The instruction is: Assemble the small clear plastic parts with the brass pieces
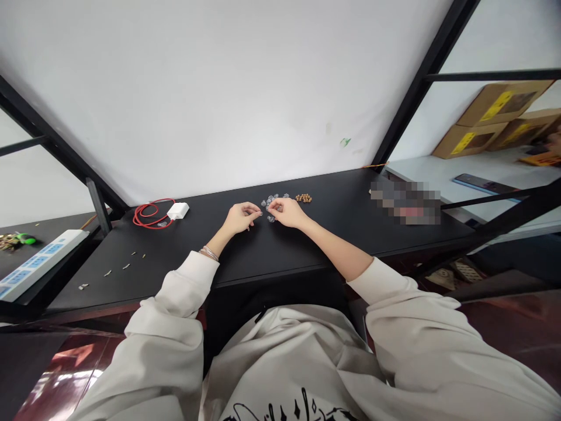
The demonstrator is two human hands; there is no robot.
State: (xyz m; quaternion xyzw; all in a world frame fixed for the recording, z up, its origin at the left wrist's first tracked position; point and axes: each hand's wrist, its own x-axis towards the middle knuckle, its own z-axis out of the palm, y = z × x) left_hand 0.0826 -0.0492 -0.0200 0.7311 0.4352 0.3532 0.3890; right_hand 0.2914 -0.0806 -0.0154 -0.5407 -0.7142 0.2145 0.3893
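My left hand point(240, 217) is above the black tabletop with its thumb and fingertips pinched on a small clear piece point(260, 214), perhaps a tiny glass bottle. To its right, my right hand point(287, 212) is closed, fingertips together at the edge of a cluster of small clear bottle-like pieces point(270, 199). What those fingertips hold, if anything, is too small to make out. One more clear piece point(271, 219) lies just below the right fingertips. Behind the right hand sits a group of several small tan cork-like pieces point(303, 198).
A white charger point(178, 210) with a coiled red cable point(146, 217) lies at the left of the black table point(333, 234). Small pale scraps point(108, 273) are scattered at the front left. A white power strip point(41, 263) is farther left. Cardboard boxes point(475, 137) stand on the right.
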